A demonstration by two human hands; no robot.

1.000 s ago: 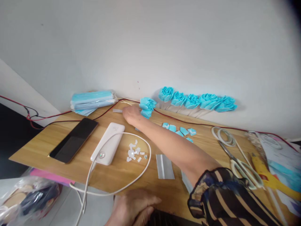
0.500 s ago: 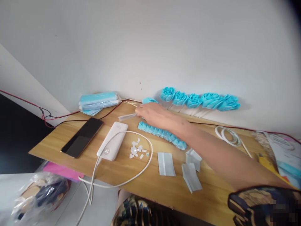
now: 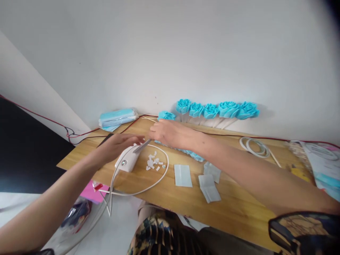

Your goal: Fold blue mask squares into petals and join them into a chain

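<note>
My right hand (image 3: 162, 131) is closed over one end of a thin pale-grey strip (image 3: 142, 146). I cannot make out its kind. The strip slants down to the left over the white power bank (image 3: 129, 161). My left hand (image 3: 123, 142) reaches in beside it, fingers stretched out and holding nothing, above the power bank's far end. Under my right forearm runs a row of folded light-blue pieces (image 3: 195, 154), partly hidden. Small white scraps (image 3: 152, 162) lie in front of my hands. Pale fabric rectangles (image 3: 183, 175) rest to the right.
Blue fabric roses (image 3: 211, 111) on sticks lean along the wall, with another rose (image 3: 166, 115) behind my right hand. A pack of blue face masks (image 3: 118, 118) lies at the back left. The white cable (image 3: 167, 163) loops around the scraps. A coiled cable (image 3: 255, 148) lies right.
My left hand has come in from the left, over the phone and power bank. My right hand has drawn slightly nearer, and the strip now tilts downward. The view has shifted a little.
</note>
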